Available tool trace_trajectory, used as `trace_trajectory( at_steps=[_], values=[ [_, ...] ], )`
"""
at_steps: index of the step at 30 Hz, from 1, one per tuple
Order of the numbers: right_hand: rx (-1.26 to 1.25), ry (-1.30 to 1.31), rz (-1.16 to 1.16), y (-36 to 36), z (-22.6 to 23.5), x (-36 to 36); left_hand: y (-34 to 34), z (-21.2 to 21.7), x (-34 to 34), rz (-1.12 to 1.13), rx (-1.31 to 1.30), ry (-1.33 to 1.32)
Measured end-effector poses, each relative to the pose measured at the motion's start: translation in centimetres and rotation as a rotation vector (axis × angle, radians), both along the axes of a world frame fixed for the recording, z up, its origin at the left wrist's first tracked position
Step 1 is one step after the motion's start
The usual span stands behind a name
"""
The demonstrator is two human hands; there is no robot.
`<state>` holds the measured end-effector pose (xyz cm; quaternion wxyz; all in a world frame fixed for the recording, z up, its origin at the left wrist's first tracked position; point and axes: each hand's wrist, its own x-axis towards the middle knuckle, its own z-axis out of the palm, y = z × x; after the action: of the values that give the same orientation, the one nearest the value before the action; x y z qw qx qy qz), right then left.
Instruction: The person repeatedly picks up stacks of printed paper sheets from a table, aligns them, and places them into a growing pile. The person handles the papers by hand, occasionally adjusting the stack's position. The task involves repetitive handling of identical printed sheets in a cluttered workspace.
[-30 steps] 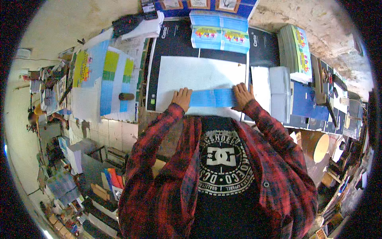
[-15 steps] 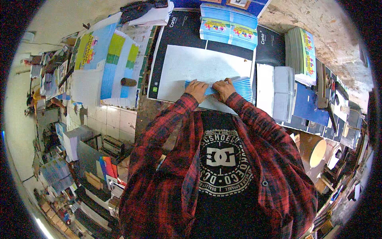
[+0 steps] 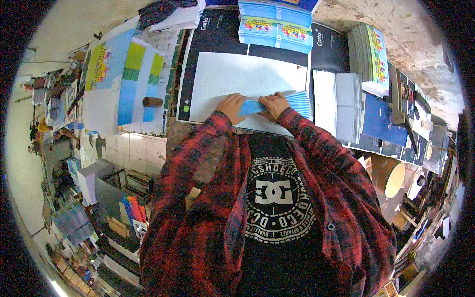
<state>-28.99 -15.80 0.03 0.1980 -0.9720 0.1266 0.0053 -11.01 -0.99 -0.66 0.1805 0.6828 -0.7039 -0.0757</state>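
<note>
At far left we see colourful printed sheets [image 3: 129, 74] with a small brown cylinder [image 3: 153, 102] lying on them. Next, on the pale grey board [image 3: 247, 79], our left hand [image 3: 231, 106] presses flat, fingers spread, on the light blue paper [image 3: 277, 104]. Our right hand [image 3: 273, 104] lies just beside it, also flat on that paper, gripping nothing. Further right stands a white paper stack [image 3: 346, 106], with blue leaflets [image 3: 275, 24] above.

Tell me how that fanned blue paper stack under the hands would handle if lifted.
The blue paper stack looks thin and fanned, so probably floppy, its sheets apt to slide apart. Left hand and right hand press it flat on the white board, suggesting it is light.
</note>
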Motion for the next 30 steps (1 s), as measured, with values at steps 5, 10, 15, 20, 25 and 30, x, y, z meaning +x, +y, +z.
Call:
trace_trajectory(
  at_steps=[5,10,15,20,25,30],
  values=[
    [-0.048,-0.003,0.002,0.0,-0.3,-0.1,0.7,-1.1,0.9,-0.028,0.084,0.068],
    [-0.119,0.184,0.001,-1.0,1.4,-2.9,1.6,-2.2,0.1,0.012,-0.017,0.103],
    [-0.134,0.011,-0.029,-1.7,-2.7,-4.7,1.1,-1.1,-0.5,-0.012,-0.045,0.042],
    [-0.069,0.162,-0.03,-3.2,0.5,-5.8,1.5,-1.9,-0.4,0.004,-0.072,0.043],
    [-0.167,0.048,-0.124,-3.7,0.7,-7.8,1.4,-1.1,-0.4,0.01,0.01,0.043],
    [-0.093,0.118,-0.081,-5.2,0.7,-9.1,1.3,-3.1,-0.1,0.004,0.005,0.037]
  ],
)
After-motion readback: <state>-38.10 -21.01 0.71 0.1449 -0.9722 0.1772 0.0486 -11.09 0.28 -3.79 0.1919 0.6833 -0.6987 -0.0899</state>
